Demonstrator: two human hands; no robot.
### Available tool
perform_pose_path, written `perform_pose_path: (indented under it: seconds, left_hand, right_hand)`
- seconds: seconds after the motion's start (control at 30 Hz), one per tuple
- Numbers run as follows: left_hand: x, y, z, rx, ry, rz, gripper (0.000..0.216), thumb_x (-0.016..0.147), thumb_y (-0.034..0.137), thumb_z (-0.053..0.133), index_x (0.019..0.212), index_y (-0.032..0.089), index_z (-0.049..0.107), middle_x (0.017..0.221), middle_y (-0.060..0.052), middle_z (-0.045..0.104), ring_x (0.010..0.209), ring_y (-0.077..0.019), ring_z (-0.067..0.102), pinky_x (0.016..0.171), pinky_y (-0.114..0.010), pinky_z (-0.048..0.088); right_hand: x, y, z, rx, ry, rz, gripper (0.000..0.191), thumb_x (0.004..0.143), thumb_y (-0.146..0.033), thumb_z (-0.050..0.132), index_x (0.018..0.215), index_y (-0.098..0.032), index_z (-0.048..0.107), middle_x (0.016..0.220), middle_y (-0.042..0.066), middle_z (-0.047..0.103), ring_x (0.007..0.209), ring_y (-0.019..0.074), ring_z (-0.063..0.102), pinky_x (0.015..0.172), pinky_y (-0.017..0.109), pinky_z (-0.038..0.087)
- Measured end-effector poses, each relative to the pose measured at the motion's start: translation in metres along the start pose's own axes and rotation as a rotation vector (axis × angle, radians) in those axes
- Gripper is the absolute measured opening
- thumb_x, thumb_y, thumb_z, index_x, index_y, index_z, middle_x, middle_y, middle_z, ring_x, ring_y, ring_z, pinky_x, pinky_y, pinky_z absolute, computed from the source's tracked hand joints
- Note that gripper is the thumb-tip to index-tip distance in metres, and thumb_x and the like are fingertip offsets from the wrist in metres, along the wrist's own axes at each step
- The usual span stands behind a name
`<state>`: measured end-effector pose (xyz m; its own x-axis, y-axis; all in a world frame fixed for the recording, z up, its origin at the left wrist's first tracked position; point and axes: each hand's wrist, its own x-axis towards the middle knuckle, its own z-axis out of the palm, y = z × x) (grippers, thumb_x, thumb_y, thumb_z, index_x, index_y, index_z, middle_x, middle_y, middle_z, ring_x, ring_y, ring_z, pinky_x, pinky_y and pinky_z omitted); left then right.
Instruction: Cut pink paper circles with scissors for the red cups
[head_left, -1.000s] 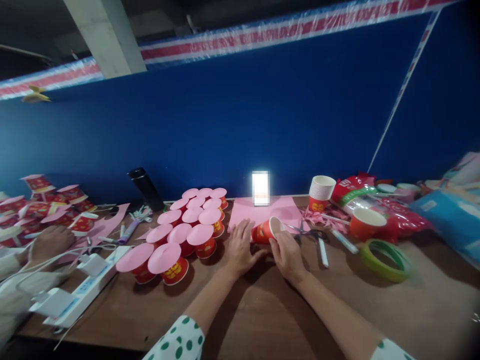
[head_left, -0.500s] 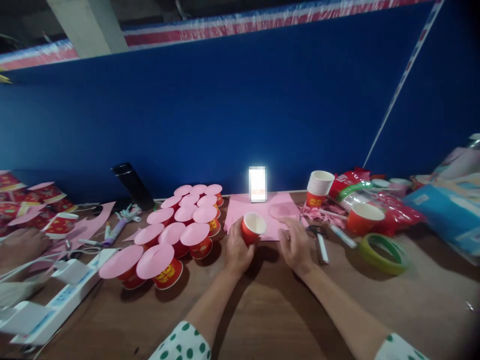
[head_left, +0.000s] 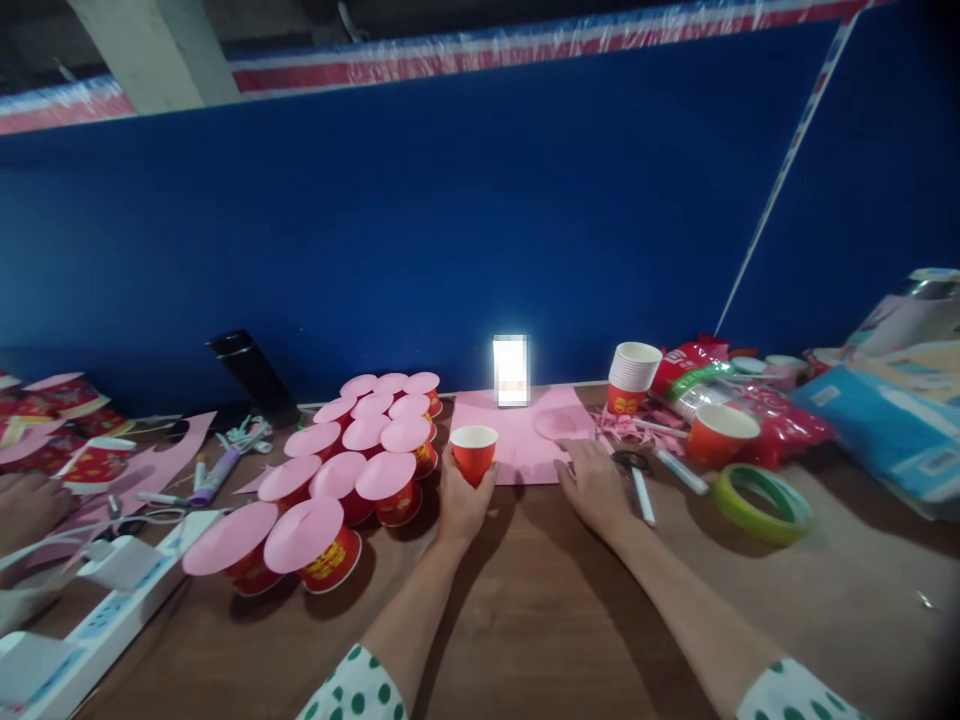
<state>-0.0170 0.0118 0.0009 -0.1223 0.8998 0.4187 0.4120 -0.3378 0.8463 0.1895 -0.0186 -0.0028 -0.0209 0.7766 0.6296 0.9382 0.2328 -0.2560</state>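
Note:
My left hand [head_left: 463,502] is wrapped round a red paper cup [head_left: 474,458], its white rim facing up. The cup is near the left edge of a stack of pink paper sheets [head_left: 517,462]. At the right edge of those sheets lies my right hand [head_left: 598,485], fingers stretched out and holding nothing. A pink paper disc [head_left: 555,426] rests on the sheets just beyond it. To the left stand several upside-down red cups [head_left: 335,566], each topped with a pink paper disc [head_left: 304,534].
A lit phone [head_left: 511,370] stands behind the sheets. On the right are stacked cups [head_left: 632,375], scissors [head_left: 631,462], a white marker [head_left: 643,498], green tape [head_left: 763,503] and a red bag [head_left: 694,375]. A power strip [head_left: 105,610] and another person's hand [head_left: 30,512] are at left.
My left hand has moved the red cup leftward, off the middle of the sheets. My right hand has settled lower at the paper's right edge. The view has shifted slightly.

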Motion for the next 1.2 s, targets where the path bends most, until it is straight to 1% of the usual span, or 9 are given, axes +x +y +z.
perform_pose_path:
  seconds: [0.17,0.27,0.33,0.47,0.73,0.93,1.1,1.2]
  left_hand:
    - [-0.003,0.007,-0.002,-0.059,-0.004,-0.025,0.059,0.069,0.04,0.064,0.116,0.013,0.04,0.104,-0.013,0.058,0.094,-0.0237,0.057,0.083,-0.038,0.044]
    - [-0.004,0.008,-0.002,-0.113,-0.042,-0.005,0.054,0.072,0.04,0.061,0.115,0.014,0.041,0.1,-0.011,0.059,0.089,-0.0214,0.059,0.08,-0.036,0.045]
    - [-0.005,0.007,-0.001,-0.121,-0.052,0.019,0.054,0.073,0.039,0.061,0.116,0.014,0.041,0.101,-0.011,0.059,0.091,-0.0212,0.058,0.082,-0.036,0.045]
    - [-0.007,0.005,0.0,-0.089,-0.031,0.063,0.058,0.071,0.039,0.062,0.119,0.014,0.039,0.105,-0.013,0.058,0.096,-0.023,0.057,0.085,-0.037,0.044]
    - [-0.012,0.007,0.0,0.036,0.007,0.11,0.063,0.072,0.041,0.06,0.122,0.012,0.035,0.102,-0.013,0.058,0.092,-0.0241,0.058,0.083,-0.038,0.045]
    - [-0.014,0.008,0.002,0.207,0.102,0.245,0.066,0.069,0.041,0.061,0.123,0.012,0.037,0.111,-0.015,0.049,0.105,-0.0276,0.051,0.087,-0.04,0.044]
    - [-0.018,0.006,0.003,0.28,0.072,0.332,0.07,0.068,0.041,0.062,0.127,0.013,0.036,0.117,-0.016,0.049,0.114,-0.0298,0.045,0.094,-0.043,0.039]
    - [-0.024,0.002,0.001,0.26,0.043,0.306,0.072,0.067,0.041,0.063,0.127,0.013,0.036,0.121,-0.017,0.049,0.117,-0.0314,0.044,0.096,-0.045,0.037]
  right_hand:
    - [0.0,0.0,0.0,0.034,0.004,-0.003,0.024,0.083,-0.024,0.048,0.103,-0.015,0.058,0.095,0.009,0.063,0.092,0.0239,0.051,0.083,0.035,0.038]
    - [0.001,0.001,0.002,0.038,0.009,0.001,0.023,0.082,-0.023,0.049,0.101,-0.014,0.059,0.093,0.009,0.063,0.09,0.0234,0.051,0.082,0.034,0.039]
    - [0.001,0.001,0.003,0.036,0.009,0.008,0.023,0.082,-0.022,0.049,0.101,-0.014,0.059,0.092,0.009,0.063,0.089,0.0233,0.051,0.081,0.034,0.039]
    - [0.0,0.002,0.004,0.024,0.021,0.018,0.022,0.081,-0.022,0.049,0.1,-0.015,0.059,0.091,0.008,0.063,0.089,0.0233,0.05,0.081,0.034,0.038]
    - [-0.004,-0.004,0.0,-0.018,0.034,-0.024,0.022,0.081,-0.02,0.049,0.1,-0.015,0.06,0.091,0.008,0.064,0.089,0.0229,0.05,0.081,0.033,0.037]
    - [-0.009,-0.011,-0.004,-0.097,0.003,-0.089,0.022,0.084,-0.02,0.047,0.101,-0.016,0.06,0.091,0.008,0.063,0.091,0.0229,0.049,0.083,0.033,0.035]
    - [-0.012,-0.016,-0.006,-0.147,-0.024,-0.169,0.022,0.085,-0.02,0.046,0.101,-0.016,0.061,0.091,0.009,0.063,0.092,0.023,0.048,0.082,0.033,0.035]
    - [-0.014,-0.018,-0.008,-0.155,-0.026,-0.18,0.023,0.085,-0.02,0.045,0.101,-0.015,0.061,0.09,0.01,0.063,0.09,0.0229,0.048,0.081,0.033,0.035]
